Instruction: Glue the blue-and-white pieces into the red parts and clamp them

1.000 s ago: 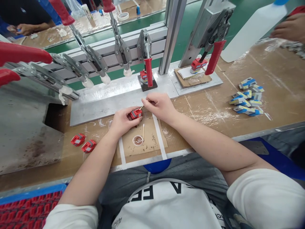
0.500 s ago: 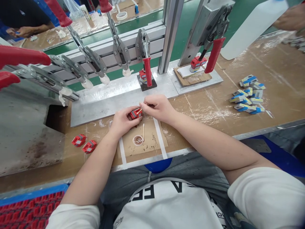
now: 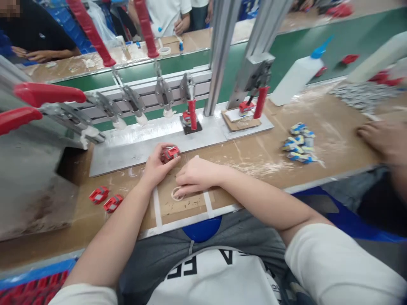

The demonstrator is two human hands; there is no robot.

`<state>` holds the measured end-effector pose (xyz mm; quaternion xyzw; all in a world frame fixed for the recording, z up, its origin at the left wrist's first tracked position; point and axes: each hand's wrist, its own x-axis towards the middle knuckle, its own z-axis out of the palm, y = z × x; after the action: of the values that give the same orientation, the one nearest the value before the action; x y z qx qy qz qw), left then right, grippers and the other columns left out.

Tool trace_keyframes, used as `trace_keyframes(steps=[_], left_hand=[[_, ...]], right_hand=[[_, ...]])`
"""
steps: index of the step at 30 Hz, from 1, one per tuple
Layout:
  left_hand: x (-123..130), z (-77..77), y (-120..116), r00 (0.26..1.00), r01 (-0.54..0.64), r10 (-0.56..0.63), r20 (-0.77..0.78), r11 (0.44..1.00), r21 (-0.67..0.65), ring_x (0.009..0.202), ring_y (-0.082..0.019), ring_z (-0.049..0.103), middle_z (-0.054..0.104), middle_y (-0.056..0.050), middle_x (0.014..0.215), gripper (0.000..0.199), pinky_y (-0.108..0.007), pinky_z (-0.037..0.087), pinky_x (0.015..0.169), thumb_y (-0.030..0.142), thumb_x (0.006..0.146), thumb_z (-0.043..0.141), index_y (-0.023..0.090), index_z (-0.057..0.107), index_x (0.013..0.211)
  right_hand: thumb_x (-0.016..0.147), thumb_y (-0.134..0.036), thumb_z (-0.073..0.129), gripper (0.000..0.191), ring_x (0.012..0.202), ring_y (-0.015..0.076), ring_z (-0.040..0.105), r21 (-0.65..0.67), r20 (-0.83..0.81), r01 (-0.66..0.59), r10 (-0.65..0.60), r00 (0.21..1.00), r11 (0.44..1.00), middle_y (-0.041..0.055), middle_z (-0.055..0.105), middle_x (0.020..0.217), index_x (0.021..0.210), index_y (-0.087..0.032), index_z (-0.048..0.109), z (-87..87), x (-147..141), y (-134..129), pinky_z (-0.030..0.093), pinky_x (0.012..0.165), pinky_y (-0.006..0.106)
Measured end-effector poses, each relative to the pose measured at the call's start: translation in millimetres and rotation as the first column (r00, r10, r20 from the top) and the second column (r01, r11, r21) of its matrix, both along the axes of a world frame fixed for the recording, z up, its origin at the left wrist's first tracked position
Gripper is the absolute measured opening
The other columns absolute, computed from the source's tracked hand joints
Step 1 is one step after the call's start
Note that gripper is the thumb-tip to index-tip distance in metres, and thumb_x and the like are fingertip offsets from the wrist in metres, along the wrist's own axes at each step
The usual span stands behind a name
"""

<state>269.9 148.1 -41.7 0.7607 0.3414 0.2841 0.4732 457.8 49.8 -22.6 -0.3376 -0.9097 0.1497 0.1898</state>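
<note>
My left hand (image 3: 158, 164) is closed around a small red and grey part (image 3: 171, 154), holding it just in front of the metal plate. Bent over the small round cup (image 3: 177, 194), my right hand (image 3: 197, 176) has its fingers pinched together at the rim. The cotton swab it held a moment earlier is hidden behind the fingers now. A second swab that lay beside the cup is covered by this hand. Two more red and grey parts, one of them the nearer part (image 3: 113, 203), lie on the bench left of my left forearm.
Toggle clamps with red handles (image 3: 191, 114) stand along the metal base plate (image 3: 127, 157). Blue, yellow and grey pieces (image 3: 299, 144) are heaped at right, near a white squeeze bottle (image 3: 294, 80). Another person's hand (image 3: 380, 137) rests at far right. A crate of red parts (image 3: 38, 284) sits lower left.
My right hand has left the red part and come down to the cup. My left hand keeps the part, now tilted differently. The whole view has shifted, with more of the background showing.
</note>
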Motion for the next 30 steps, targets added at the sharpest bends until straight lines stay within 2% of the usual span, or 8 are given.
trace_keyframes(steps=[3, 5, 10, 12, 16, 23, 27, 30], left_hand=[[1, 3.1, -1, 0.997, -0.072, 0.072, -0.009, 0.997, -0.016, 0.094, -0.023, 0.075, 0.078, -0.008, 0.112, 0.056, -0.034, 0.061, 0.086, 0.053, 0.082, 0.084, 0.019, 0.065, 0.122], [3, 5.7, -1, 0.993, -0.114, 0.113, -0.034, 0.993, -0.043, 0.080, -0.020, 0.073, 0.079, -0.007, 0.106, 0.054, -0.031, 0.060, 0.075, 0.056, 0.083, 0.082, 0.019, 0.066, 0.119], [7, 10.9, -3, 0.992, -0.127, 0.128, 0.001, 0.985, -0.112, 0.081, -0.022, 0.076, 0.080, -0.010, 0.113, 0.061, -0.027, 0.057, 0.061, 0.058, 0.078, 0.086, 0.021, 0.070, 0.123], [8, 11.3, -3, 0.992, -0.122, 0.125, 0.012, 0.984, -0.129, 0.082, -0.023, 0.077, 0.081, -0.010, 0.110, 0.063, -0.027, 0.059, 0.062, 0.059, 0.076, 0.088, 0.021, 0.072, 0.124], [6, 11.5, -3, 0.991, -0.128, 0.134, 0.026, 0.981, -0.146, 0.081, -0.022, 0.077, 0.082, -0.008, 0.107, 0.065, -0.029, 0.063, 0.068, 0.059, 0.073, 0.090, 0.021, 0.074, 0.123], [3, 17.1, -12, 0.984, -0.177, 0.178, 0.015, 0.982, -0.057, 0.088, -0.027, 0.078, 0.082, -0.010, 0.106, 0.069, -0.038, 0.068, 0.080, 0.060, 0.067, 0.091, 0.020, 0.077, 0.121], [0, 21.1, -18, 0.988, -0.156, 0.156, -0.011, 0.988, -0.010, 0.095, -0.029, 0.079, 0.082, -0.010, 0.112, 0.068, -0.045, 0.067, 0.092, 0.062, 0.070, 0.090, 0.021, 0.076, 0.124], [-4, 32.8, -26, 0.987, -0.155, 0.159, -0.026, 0.981, 0.113, 0.096, -0.028, 0.079, 0.081, -0.010, 0.114, 0.067, -0.045, 0.066, 0.094, 0.061, 0.073, 0.090, 0.023, 0.074, 0.126]], right_hand=[[0.108, -0.065, 0.052, 0.055, 0.074, 0.0163, 0.060, 0.079, -0.007, 0.245, -0.245, 0.970, 0.966, 0.0059, 0.074, 0.086, 0.085, -0.018, 0.070, 10.0, 14, -7, 0.027, 0.064, 0.030], [0.110, -0.062, 0.048, 0.052, 0.081, 0.0166, 0.064, 0.112, -0.097, 0.509, -0.501, 0.860, 0.853, 0.0060, 0.075, 0.093, 0.094, -0.019, 0.073, 12.4, 41, -24, 0.034, 0.068, 0.029], [0.108, -0.047, 0.057, 0.035, 0.095, 0.0241, 0.065, 0.159, -0.123, 0.973, -0.975, 0.186, 0.166, 0.0117, 0.073, 0.109, 0.105, -0.019, 0.077, -5.1, 147, -110, 0.046, 0.082, 0.034], [0.103, -0.040, 0.062, 0.031, 0.107, 0.0312, 0.063, 0.236, 0.004, 0.971, -1.000, 0.020, 0.020, 0.0176, 0.070, 0.117, 0.115, -0.016, 0.077, -17.5, 185, -141, 0.048, 0.091, 0.040], [0.102, -0.034, 0.062, 0.033, 0.111, 0.0345, 0.062, 0.281, 0.229, 0.959, -0.973, -0.038, 0.029, 0.0204, 0.070, 0.122, 0.125, -0.014, 0.075, -36.2, 218, -167, 0.046, 0.096, 0.044], [0.100, -0.034, 0.065, 0.022, 0.111, 0.0340, 0.064, 0.182, 0.172, 0.974, -0.980, 0.103, 0.135, 0.0177, 0.076, 0.111, 0.111, -0.015, 0.072, -43.1, 217, -143, 0.044, 0.100, 0.046], [0.090, -0.028, 0.074, 0.016, 0.094, 0.0272, 0.065, -0.080, -0.107, 0.979, -0.978, 0.180, 0.189, 0.0118, 0.075, 0.097, 0.101, -0.017, 0.070, -45.0, 207, -124, 0.048, 0.091, 0.041], [0.080, -0.039, 0.086, 0.031, 0.080, 0.0198, 0.063, -0.494, -0.545, 0.777, -0.835, 0.073, 0.390, 0.0028, 0.071, 0.086, 0.095, -0.022, 0.066, -42.8, 175, -111, 0.051, 0.080, 0.035]])
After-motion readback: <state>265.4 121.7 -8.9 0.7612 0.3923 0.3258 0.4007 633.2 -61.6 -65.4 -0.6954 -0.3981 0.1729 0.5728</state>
